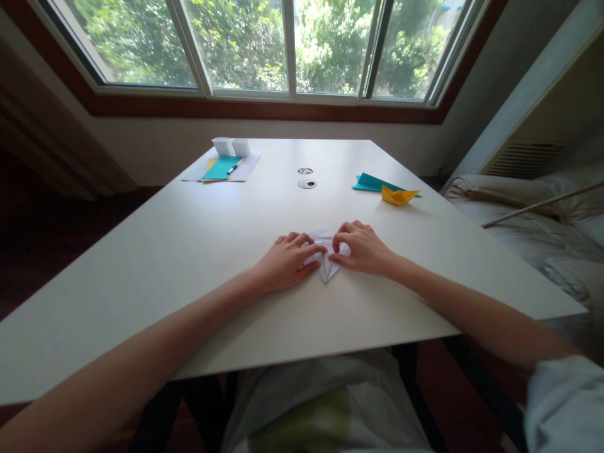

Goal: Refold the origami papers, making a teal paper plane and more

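Folded white paper (pixel 325 259) lies near the middle of the white table (pixel 189 251), pinned flat under both hands. At its nine o'clock, the left hand (pixel 285 261) presses down with fingers curled; at three o'clock, the right hand (pixel 361 247) pinches its top edge. Toward one o'clock sit a teal sheet (pixel 370 182) and yellow paper boat (pixel 399 195).

At centre frame, a person's left hand (pixel 289 259) and right hand (pixel 361 247) press down on a folded white paper (pixel 325 267) lying on a white table (pixel 189 251), fingertips nearly meeting above its pointed lower tip. A yellow paper boat (pixel 399 195) and teal sheet (pixel 370 183) lie at upper right; a teal paper stack (pixel 221 168) at upper left.
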{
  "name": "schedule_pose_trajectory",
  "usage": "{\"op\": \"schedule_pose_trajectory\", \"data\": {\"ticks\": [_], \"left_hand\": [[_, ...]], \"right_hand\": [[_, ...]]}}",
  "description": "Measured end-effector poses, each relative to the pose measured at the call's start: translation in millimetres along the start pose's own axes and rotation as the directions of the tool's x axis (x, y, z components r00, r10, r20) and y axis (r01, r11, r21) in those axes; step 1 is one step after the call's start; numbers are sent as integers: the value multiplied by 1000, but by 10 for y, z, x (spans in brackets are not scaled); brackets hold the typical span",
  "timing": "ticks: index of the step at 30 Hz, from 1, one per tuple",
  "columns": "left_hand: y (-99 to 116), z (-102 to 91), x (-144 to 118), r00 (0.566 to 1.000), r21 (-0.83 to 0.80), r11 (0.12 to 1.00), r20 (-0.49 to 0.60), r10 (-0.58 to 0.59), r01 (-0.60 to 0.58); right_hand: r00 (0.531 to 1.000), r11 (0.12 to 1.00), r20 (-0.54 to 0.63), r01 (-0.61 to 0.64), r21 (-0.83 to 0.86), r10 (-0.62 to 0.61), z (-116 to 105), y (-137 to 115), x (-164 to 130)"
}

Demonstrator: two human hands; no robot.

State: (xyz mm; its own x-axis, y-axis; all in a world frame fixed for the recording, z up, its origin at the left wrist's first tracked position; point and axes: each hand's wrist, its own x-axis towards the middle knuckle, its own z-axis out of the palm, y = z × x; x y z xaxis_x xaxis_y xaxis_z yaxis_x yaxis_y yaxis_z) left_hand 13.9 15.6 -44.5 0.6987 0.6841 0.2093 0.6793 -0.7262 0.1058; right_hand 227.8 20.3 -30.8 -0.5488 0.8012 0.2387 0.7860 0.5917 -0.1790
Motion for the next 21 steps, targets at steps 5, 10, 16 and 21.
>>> {"op": "schedule_pose_trajectory", "data": {"ticks": [5, 10, 16, 21], "left_hand": [[4, 1, 2, 1000, -10, 1000, -11, 1, -1], [1, 11, 4, 1000, -10, 1000, -16, 5, -5], [-5, 16, 2, 1000, -14, 1000, -20, 3, -4], [-2, 8, 5, 1000, 5, 1000, -10, 10, -10]], "right_hand": [[997, 999, 77, 33, 4, -33, -39, -78, -27], [992, 998, 103, 67, 12, -68, -59, -117, -41], [987, 995, 127, 100, 26, -102, -86, -142, -45], [983, 993, 141, 114, 32, -117, -96, -157, -55]]}}
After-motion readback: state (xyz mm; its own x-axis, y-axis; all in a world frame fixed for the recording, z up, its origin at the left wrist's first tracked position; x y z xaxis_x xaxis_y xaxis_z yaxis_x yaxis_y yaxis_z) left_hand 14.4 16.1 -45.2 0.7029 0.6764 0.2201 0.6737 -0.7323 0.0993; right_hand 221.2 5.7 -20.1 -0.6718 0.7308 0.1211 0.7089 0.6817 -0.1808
